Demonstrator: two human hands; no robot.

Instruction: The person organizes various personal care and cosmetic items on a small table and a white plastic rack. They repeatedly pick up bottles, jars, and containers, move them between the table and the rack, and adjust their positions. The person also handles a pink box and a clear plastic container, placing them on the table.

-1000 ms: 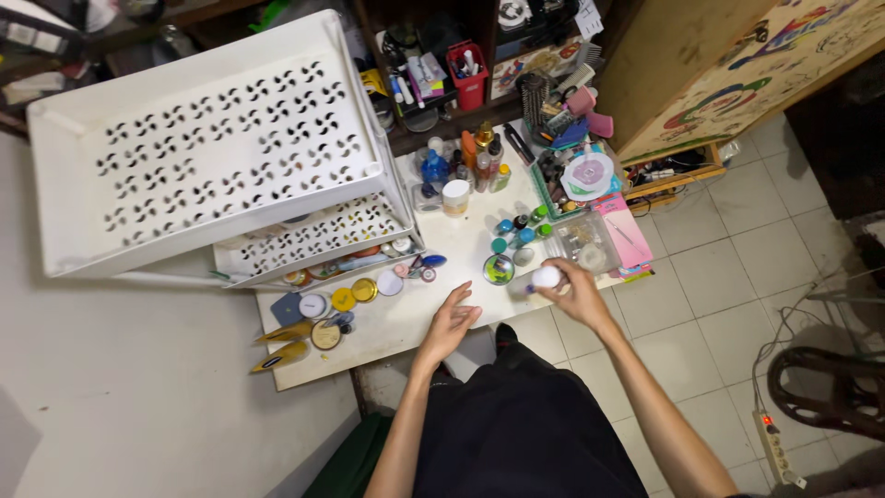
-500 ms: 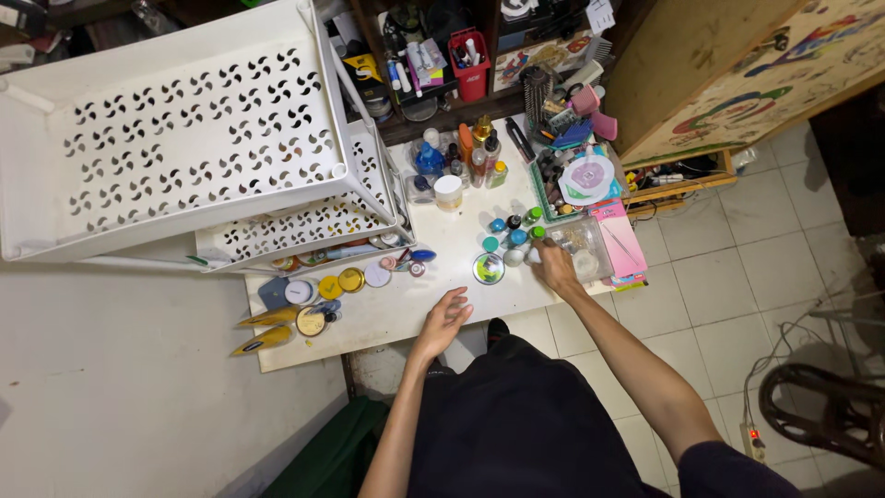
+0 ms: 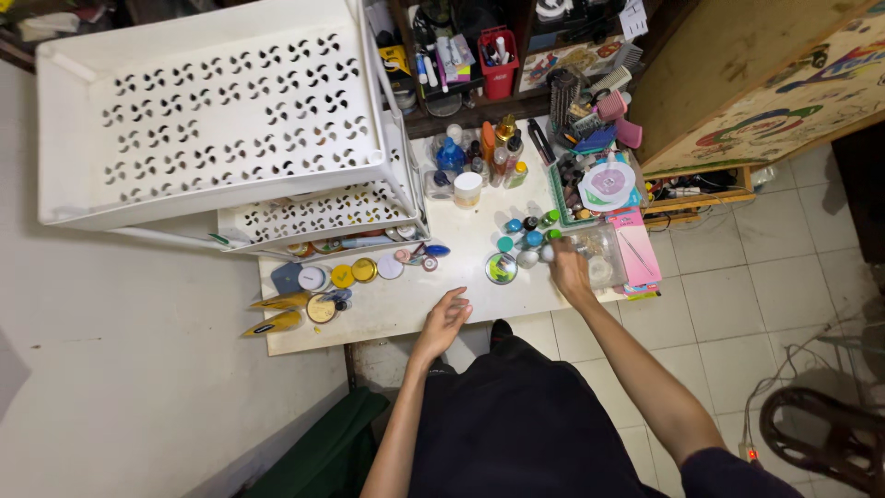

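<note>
- Right hand: reached out over the white tabletop, fingers curled about a small white-capped bottle at the edge of the bottle cluster; grip partly hidden by the hand's own back, bottle seemingly resting on the tabletop.
- Left hand: released, fingers loosely spread, laid near the front edge of the tabletop, holding nothing.
- Cluster of small bottles with blue and green caps: upright, just beyond the right hand.
- Round mirrored tin: flat on the tabletop, between the two hands, nearer the right.
- Clear plastic box: just beside the right hand, on its right; pink packet against its far side.
- Row of round tins and discs: left part of the tabletop, before the white perforated rack.
- Yellow tubes: at the left front corner, well apart from both hands.
- Taller bottles and a white jar: at the back of the tabletop.
</note>
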